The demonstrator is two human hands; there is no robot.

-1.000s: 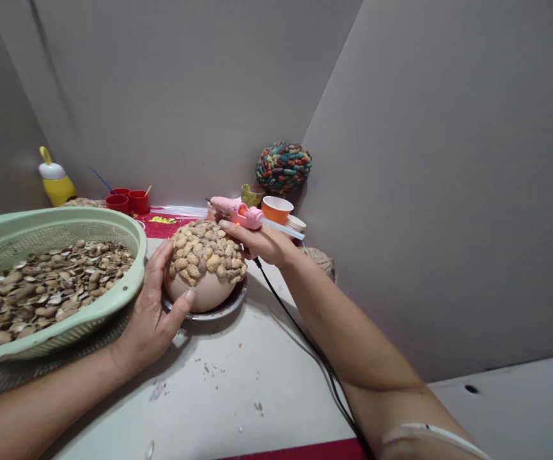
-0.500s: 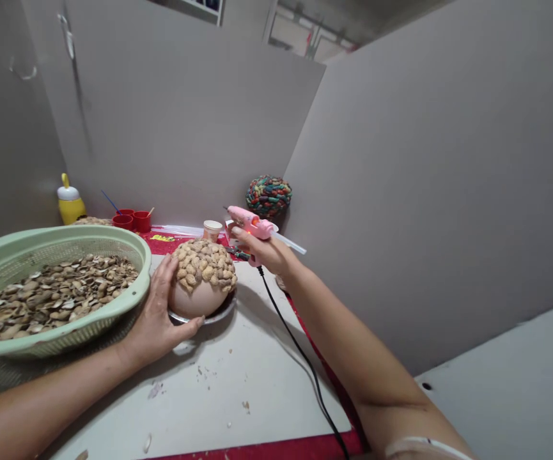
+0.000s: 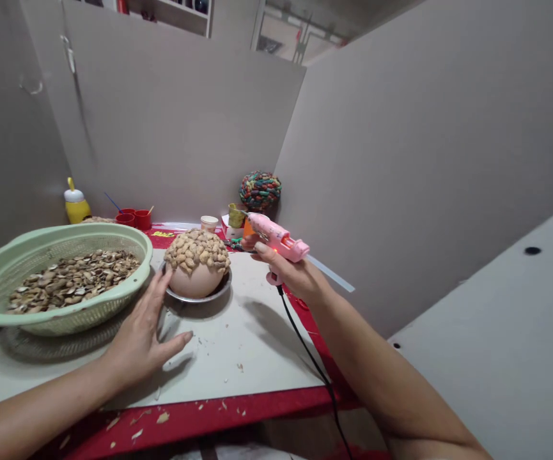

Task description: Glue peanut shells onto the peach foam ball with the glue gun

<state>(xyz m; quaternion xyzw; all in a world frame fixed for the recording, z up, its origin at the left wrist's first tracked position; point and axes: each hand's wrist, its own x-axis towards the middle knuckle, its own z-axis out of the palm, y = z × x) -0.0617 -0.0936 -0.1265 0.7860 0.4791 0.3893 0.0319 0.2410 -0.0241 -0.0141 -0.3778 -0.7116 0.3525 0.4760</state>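
My right hand (image 3: 300, 275) is wrapped round a pink hot glue gun (image 3: 279, 237), its nozzle pointing away to the left. A clear glue stick (image 3: 331, 275) juts from its back, and a small light glows on its body. Left of it, a pale round form (image 3: 197, 283) rests in a shallow metal dish (image 3: 218, 294), its upper half covered with peanut shells (image 3: 194, 251). My left hand (image 3: 144, 332) has its fingers spread, fingertips at the near left edge of the form and dish; whether they touch is unclear. Nothing is in that hand.
A green colander (image 3: 113, 294) of shells (image 3: 79, 275) stands at left. Behind are red cups (image 3: 142, 219), a paper cup (image 3: 209, 222), a yellow bottle (image 3: 77, 207) and a multicoloured ball (image 3: 259, 189). The gun's black cord (image 3: 300, 338) runs over the table's right side. Grey panels enclose the table.
My left hand has drawn back from the round form, which it was cupping. The glue gun has come nearer and to the right in my right hand. The view has shifted too.
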